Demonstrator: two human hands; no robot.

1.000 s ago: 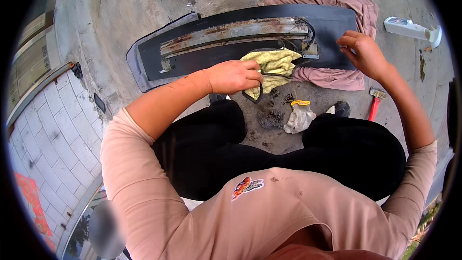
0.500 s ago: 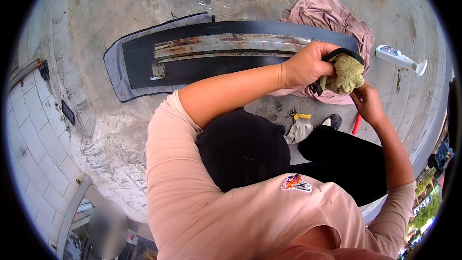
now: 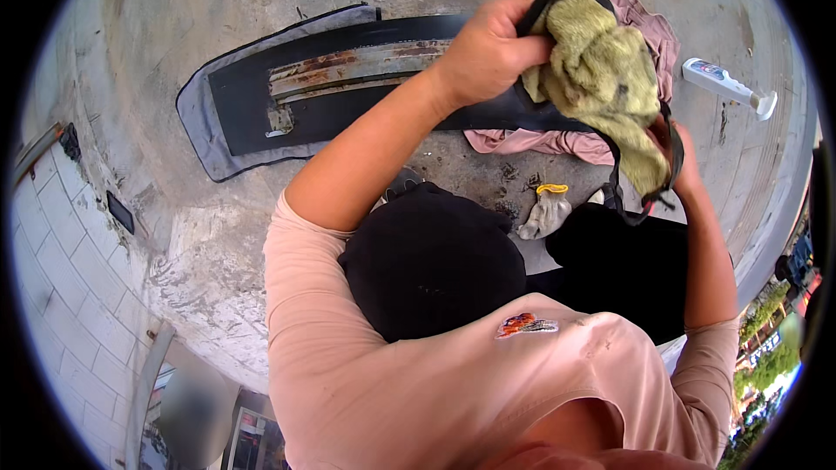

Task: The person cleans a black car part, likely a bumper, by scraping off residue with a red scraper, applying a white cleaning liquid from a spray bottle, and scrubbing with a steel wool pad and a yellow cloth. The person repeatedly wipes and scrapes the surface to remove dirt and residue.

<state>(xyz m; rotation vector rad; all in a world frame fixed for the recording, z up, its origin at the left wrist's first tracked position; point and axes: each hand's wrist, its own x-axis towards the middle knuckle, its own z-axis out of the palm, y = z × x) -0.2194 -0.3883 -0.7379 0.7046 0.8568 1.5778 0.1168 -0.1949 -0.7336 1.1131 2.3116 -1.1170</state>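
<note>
A crumpled yellow-green cloth with a black border (image 3: 601, 61) hangs between my two hands, partly spread. My left hand (image 3: 492, 48) pinches its upper left edge, thumb and fingers closed. On the lower right, my right hand (image 3: 682, 155) grips the other end; folds of the cloth hide some of its fingers. Beneath and beyond the cloth lies a long dark panel (image 3: 366, 112) with a rusty metal strip (image 3: 340, 68) along its middle. The cloth and my left arm cover the panel's right part.
Under the panel's left end lies a grey cloth (image 3: 196, 113), and under its right end a pink cloth (image 3: 531, 146). A white spray bottle (image 3: 718, 78) lies at the right. A whitish work glove with a yellow cuff (image 3: 547, 211) rests on the concrete floor near my legs.
The yellow-green cloth was bunched up and is now opened out and larger in view. My left hand has moved up and left, away from my right hand.
</note>
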